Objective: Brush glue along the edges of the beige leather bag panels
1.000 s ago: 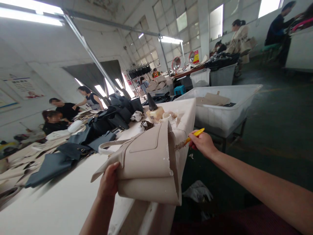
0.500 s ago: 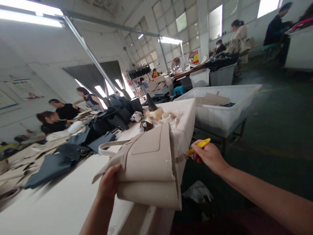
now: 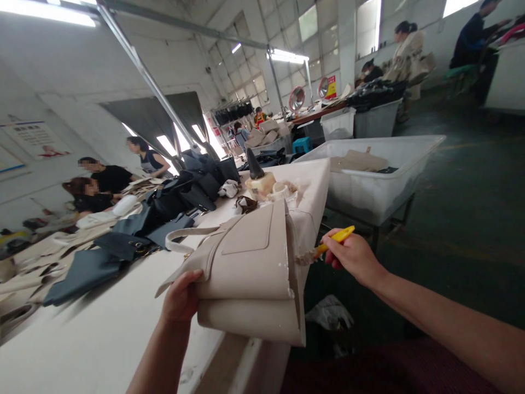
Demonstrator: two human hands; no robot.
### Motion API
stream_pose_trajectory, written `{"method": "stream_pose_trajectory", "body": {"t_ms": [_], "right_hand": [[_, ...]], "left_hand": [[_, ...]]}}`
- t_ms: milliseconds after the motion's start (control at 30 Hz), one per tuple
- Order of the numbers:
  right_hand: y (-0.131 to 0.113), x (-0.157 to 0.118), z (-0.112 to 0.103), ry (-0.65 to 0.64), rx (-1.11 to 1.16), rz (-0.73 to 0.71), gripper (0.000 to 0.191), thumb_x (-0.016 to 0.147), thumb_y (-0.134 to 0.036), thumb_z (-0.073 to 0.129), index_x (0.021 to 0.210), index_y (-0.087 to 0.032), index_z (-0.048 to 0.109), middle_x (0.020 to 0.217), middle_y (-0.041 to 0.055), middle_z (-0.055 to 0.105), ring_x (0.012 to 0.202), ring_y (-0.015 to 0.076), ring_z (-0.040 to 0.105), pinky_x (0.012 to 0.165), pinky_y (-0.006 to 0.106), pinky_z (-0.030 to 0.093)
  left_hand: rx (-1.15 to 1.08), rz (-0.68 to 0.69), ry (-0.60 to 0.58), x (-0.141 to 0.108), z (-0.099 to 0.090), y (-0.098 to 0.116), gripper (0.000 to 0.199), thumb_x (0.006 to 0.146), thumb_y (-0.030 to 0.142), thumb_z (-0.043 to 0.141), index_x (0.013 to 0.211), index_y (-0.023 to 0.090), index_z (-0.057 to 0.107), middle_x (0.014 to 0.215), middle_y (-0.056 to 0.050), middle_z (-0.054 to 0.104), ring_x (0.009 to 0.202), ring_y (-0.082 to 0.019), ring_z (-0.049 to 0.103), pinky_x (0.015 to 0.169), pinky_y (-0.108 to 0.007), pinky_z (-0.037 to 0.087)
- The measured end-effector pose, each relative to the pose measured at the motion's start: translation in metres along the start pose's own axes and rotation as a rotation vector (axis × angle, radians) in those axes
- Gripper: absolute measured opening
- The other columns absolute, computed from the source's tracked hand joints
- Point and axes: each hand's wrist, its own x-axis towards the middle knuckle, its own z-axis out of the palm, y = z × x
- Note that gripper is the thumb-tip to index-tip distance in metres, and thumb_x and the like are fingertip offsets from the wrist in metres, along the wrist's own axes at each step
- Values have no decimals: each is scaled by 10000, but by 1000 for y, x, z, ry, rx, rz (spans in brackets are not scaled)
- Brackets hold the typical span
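Beige smooth bag in L hand; R hand w/ clumpy-bristled brush.

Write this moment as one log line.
left grip: beige bag; right grip: yellow-handled brush; bristles: near bag's open edge, contact unclear

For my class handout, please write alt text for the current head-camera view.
A left hand grips a beige bag over a white table while the right hand holds a yellow-handled brush beside its open end. Dark bags are piled beyond.

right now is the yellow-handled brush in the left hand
No, the right hand grips the yellow-handled brush, while the left hand holds the beige bag.
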Motion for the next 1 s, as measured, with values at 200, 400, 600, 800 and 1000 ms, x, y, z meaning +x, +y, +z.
{"method": "stream_pose_trajectory", "body": {"t_ms": [200, 400, 600, 800, 1000], "right_hand": [[10, -45, 0, -130, 44, 59, 352, 786, -489, 432, 806, -146, 512, 509, -4, 549, 376, 81, 471, 368, 148, 340], [19, -63, -1, -179, 60, 94, 363, 794, -503, 428, 804, -149, 509, 506, -10, 543, 367, 73, 458, 365, 146, 329], [18, -33, -3, -46, 75, 44, 343, 768, -476, 455, 810, -141, 513, 521, -5, 556, 387, 79, 473, 382, 154, 361], [13, -30, -3, -20, 81, 21, 324, 767, -459, 461, 811, -141, 509, 513, -7, 552, 386, 81, 476, 382, 153, 366], [24, -65, -6, -138, 99, 84, 355, 810, -490, 455, 816, -140, 517, 526, 1, 551, 381, 74, 467, 372, 146, 332]], "left_hand": [[-3, -34, 6, 0, 2, -4, 614, 420, 219, 701, 1020, 98, 655, 716, -37, 683, 720, -235, 622, 637, -299, 517], [-54, 30, 25, 0, 3, -8, 527, 427, 192, 694, 950, 126, 686, 732, -17, 690, 723, -200, 620, 638, -254, 524], [-52, 8, -12, 1, 3, -8, 560, 429, 188, 690, 986, 122, 681, 738, -22, 694, 655, -198, 610, 577, -265, 519], [-77, 43, 17, -2, 0, -8, 483, 428, 180, 699, 909, 141, 697, 727, -8, 689, 642, -171, 605, 583, -236, 518], [-80, 8, 40, 0, -4, -12, 389, 439, 194, 697, 821, 121, 697, 697, -14, 676, 631, -166, 590, 570, -238, 506]]}}
